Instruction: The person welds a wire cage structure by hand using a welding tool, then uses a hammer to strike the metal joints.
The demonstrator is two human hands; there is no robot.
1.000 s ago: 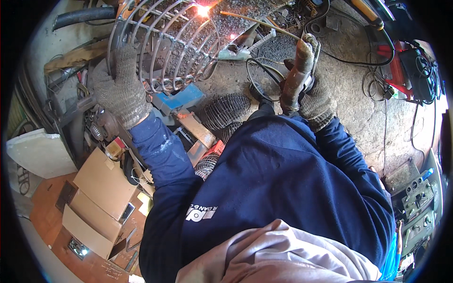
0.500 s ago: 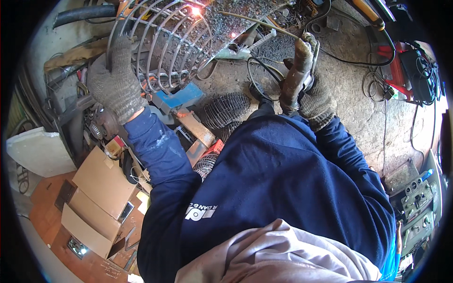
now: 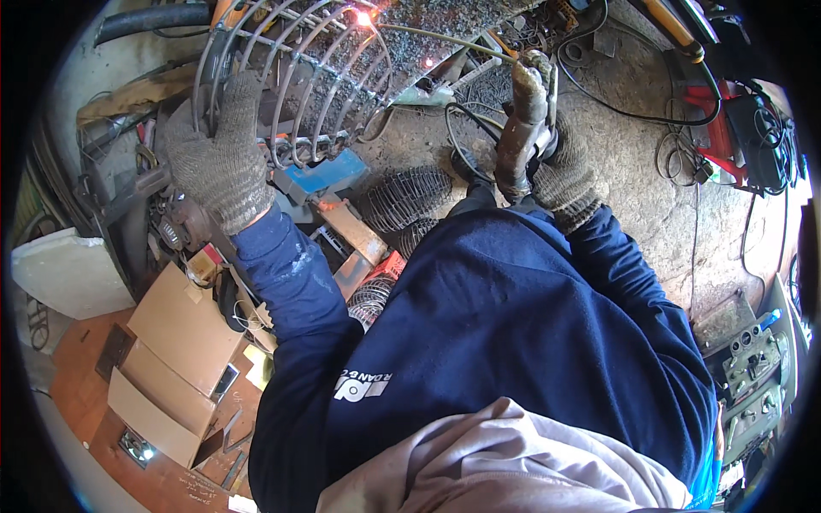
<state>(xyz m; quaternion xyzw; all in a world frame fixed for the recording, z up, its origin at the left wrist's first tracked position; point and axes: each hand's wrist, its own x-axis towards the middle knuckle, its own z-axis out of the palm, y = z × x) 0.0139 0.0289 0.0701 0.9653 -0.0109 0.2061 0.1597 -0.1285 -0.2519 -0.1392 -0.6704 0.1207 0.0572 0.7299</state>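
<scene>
A cage of curved metal rods (image 3: 295, 94), joined by straight crossbars, lies at the top of the view. My left hand (image 3: 224, 167), in a grey knit glove, grips its left end, with a curved rod passing between thumb and fingers. My right hand (image 3: 566, 175), gloved alike, is wrapped round a worn welding electrode holder (image 3: 522, 132). From the holder's jaws a thin welding rod (image 3: 449, 38) reaches left toward the cage. Bright orange-white light glows at the weld spot (image 3: 363, 18) on the cage's upper edge, hiding the rod's very tip.
Below the cage sit a blue metal piece (image 3: 323, 173) and coiled wire mesh (image 3: 409, 198). A cardboard box (image 3: 184, 342) stands at lower left. Cables (image 3: 684, 154) and a red-and-black machine (image 3: 727, 128) lie at right, a grey control panel (image 3: 753, 368) at lower right.
My right hand and the electrode holder have moved left and slightly down. My left hand and the cage have shifted a little to the right. The glow persists.
</scene>
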